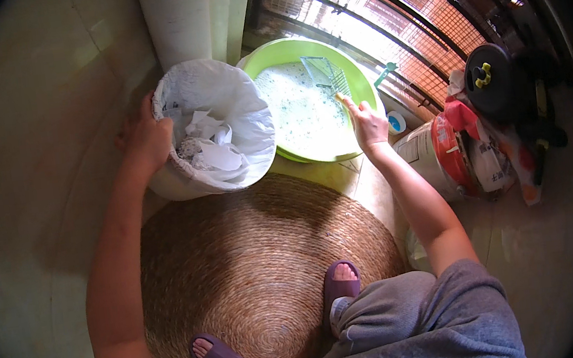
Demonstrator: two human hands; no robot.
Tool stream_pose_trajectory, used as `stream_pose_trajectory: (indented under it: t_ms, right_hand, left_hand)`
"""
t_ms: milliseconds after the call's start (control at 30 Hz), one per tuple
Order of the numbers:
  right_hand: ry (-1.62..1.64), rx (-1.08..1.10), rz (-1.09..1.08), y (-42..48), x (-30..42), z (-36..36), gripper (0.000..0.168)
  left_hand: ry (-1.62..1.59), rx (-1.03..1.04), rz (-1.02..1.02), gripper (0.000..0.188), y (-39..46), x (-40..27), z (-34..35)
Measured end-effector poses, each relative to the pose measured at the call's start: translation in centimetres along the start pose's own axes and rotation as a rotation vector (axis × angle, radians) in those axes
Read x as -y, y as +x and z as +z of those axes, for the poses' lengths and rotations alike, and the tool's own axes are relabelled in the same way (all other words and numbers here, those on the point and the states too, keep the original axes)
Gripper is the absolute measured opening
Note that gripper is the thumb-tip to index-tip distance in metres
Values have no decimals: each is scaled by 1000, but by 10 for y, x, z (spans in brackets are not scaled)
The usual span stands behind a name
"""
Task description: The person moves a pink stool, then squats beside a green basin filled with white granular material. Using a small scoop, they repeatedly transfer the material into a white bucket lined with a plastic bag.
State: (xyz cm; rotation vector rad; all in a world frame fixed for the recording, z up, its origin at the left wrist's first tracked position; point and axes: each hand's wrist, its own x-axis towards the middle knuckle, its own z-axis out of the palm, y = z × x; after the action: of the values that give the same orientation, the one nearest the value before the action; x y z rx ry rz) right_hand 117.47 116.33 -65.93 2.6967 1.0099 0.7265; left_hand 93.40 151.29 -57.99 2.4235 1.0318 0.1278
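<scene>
My left hand (148,137) grips the left rim of a white bucket (177,184) lined with a white plastic bag (251,113). Crumpled paper (222,154) and greyish clumps lie inside the bag. To the right, my right hand (370,123) holds the yellowish handle end of a slotted litter scoop (327,77). The scoop is over a green basin (282,53), its slotted part above pale granular litter (300,113) that is partly washed out by glare. The bucket stands close against the basin's left side.
A round woven rope mat (269,256) lies under my slippered feet. A small white tub (396,122) and a large white-and-red bucket (423,154) with bags stand right of the basin. Metal window bars (385,22) rise behind it. A white pipe (179,26) stands behind the bucket.
</scene>
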Motion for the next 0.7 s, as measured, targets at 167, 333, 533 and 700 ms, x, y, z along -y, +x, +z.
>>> stream_pose_trajectory:
  t_ms: [167,333,533,700]
  right_hand:
    - [332,52,242,1,-3,6,29]
    - [963,298,576,-7,20,19,29]
    - [1028,444,547,-31,59,18,35]
    - [935,517,430,-42,60,6,30]
  left_hand:
    - [24,-13,-12,62,-2,1,0]
    - [-4,-45,23,62,0,4,3]
    - [-9,-55,40,61,4,6,5]
    - [35,-74,52,60,5,13,8]
